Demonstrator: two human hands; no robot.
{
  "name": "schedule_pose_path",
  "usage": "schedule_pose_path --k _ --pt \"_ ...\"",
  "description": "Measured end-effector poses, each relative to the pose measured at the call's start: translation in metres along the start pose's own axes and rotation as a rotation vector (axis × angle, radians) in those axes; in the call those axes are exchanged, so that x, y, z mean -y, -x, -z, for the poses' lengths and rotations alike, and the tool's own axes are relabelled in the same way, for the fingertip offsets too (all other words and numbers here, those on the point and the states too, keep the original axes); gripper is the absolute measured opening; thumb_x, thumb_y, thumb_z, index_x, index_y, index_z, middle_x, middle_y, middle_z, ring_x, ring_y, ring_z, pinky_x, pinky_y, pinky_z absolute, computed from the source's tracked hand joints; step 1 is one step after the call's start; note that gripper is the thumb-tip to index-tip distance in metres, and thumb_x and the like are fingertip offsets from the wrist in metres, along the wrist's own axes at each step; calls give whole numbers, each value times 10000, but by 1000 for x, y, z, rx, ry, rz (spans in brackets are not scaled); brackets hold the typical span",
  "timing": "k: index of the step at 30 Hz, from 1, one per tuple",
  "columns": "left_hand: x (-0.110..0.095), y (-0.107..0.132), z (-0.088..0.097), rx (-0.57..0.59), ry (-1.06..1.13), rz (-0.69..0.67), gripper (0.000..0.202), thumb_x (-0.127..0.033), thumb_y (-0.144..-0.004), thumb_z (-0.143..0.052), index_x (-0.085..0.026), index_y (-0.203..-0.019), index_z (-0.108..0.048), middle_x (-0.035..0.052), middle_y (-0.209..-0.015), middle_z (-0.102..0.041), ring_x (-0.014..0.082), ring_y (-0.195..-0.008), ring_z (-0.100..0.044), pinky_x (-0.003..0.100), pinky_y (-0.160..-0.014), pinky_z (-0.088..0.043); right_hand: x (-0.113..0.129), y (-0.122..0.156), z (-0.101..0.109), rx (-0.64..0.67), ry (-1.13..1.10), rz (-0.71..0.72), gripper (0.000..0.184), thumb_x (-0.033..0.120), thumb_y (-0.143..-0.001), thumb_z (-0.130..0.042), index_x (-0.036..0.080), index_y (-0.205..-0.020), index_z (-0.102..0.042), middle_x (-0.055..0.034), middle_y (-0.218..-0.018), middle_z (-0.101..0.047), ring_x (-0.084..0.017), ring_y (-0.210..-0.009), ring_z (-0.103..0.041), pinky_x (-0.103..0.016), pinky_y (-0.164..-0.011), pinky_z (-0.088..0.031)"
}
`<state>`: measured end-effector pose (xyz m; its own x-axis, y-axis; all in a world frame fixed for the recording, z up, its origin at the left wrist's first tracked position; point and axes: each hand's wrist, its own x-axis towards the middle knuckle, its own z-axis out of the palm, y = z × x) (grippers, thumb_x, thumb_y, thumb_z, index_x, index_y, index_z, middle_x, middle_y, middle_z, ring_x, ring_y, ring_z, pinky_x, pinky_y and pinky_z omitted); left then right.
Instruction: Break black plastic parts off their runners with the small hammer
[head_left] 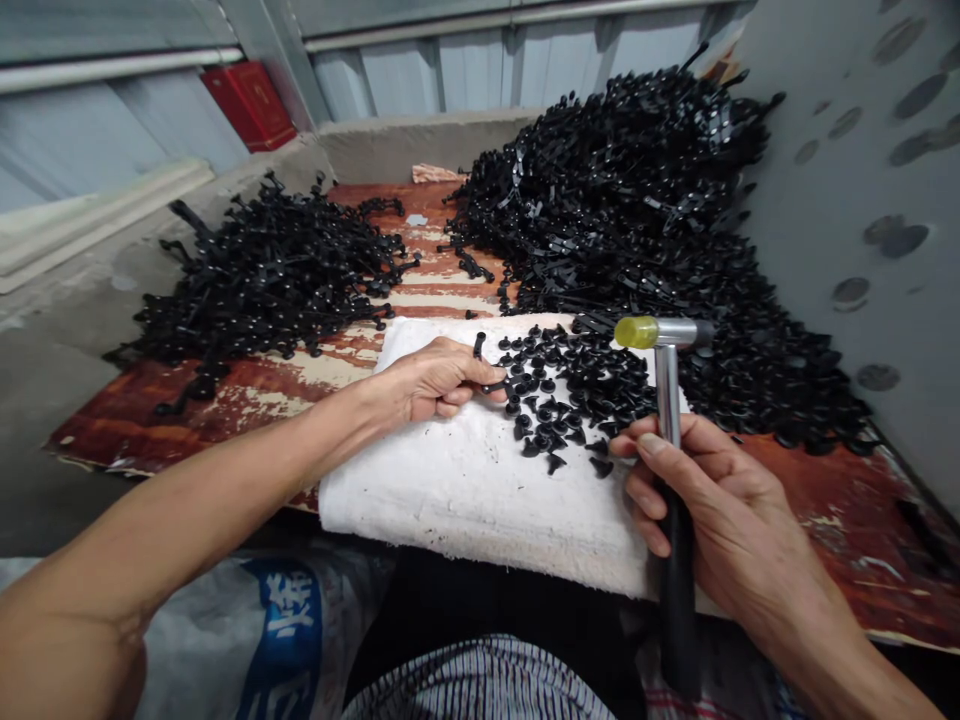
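Note:
My left hand (448, 378) is closed over the white cloth, pinching a small black part (480, 346) whose rounded end sticks up past the fingers. In my right hand (712, 480) is a small mallet (667, 390) with a yellow face, a metal head and a black handle, held upright with the head at the top. Between the hands, many small black knob-like pieces (555, 410) lie loose on the folded white cloth (450, 490). The fingertips of my right hand are close to the nearest of these pieces.
A large heap of black parts (615, 180) rises at the back right, spilling forward. A smaller heap of black strip-like parts (270, 270) lies at the left. Both rest on a worn red-brown board (300, 400). A red box (249, 105) stands at the back, and a grey panel (862, 200) borders the right.

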<state>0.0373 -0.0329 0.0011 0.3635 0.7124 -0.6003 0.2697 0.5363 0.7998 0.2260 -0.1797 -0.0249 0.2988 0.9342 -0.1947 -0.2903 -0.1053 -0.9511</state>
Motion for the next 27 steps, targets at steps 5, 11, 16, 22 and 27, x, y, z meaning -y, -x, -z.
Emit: schedule_pose_path --k 5,11,16,22,27 --pt "1 -1 2 11 22 -8 237 -56 -786 -668 -104 -580 -562 96 -605 -704 -6 -278 -287 153 -285 -150 1 0 -1 -6 -8 -1 292 406 -684 -819 208 -772 -624 -16 -716 -620 -76 -404 -435 -164 -257 -363" --pt "3 -3 5 40 36 -18 225 -59 -770 -688 -93 -577 -577 105 -620 -710 -4 -282 -317 144 -279 -162 -1 0 0 -37 -17 -8 366 436 -586 -867 210 -764 -639 5 -718 -635 -68 -390 -431 -158 -247 -351" --pt "1 0 2 14 31 -6 232 -38 -791 -649 -94 -583 -564 96 -600 -703 -6 -271 -314 138 -278 -154 0 0 -1 -59 -33 -25 394 444 -538 -887 208 -739 -644 11 -691 -637 -68 -384 -426 -161 -237 -351" --pt "1 -2 0 -10 -10 -15 223 -47 -795 -641 -104 -598 -554 89 -608 -707 -5 -273 -305 147 -284 -147 0 0 -1 -46 -25 -22 396 447 -565 -877 203 -766 -639 10 -712 -638 -66 -389 -433 -162 -244 -360" --pt "-2 -1 -1 -48 -103 -39 242 -58 -803 -623 -128 -594 -524 65 -573 -688 -2 -281 -271 170 -295 -133 -1 3 1 -22 27 9 395 467 -623 -837 194 -823 -635 3 -739 -622 -68 -414 -434 -162 -260 -361"
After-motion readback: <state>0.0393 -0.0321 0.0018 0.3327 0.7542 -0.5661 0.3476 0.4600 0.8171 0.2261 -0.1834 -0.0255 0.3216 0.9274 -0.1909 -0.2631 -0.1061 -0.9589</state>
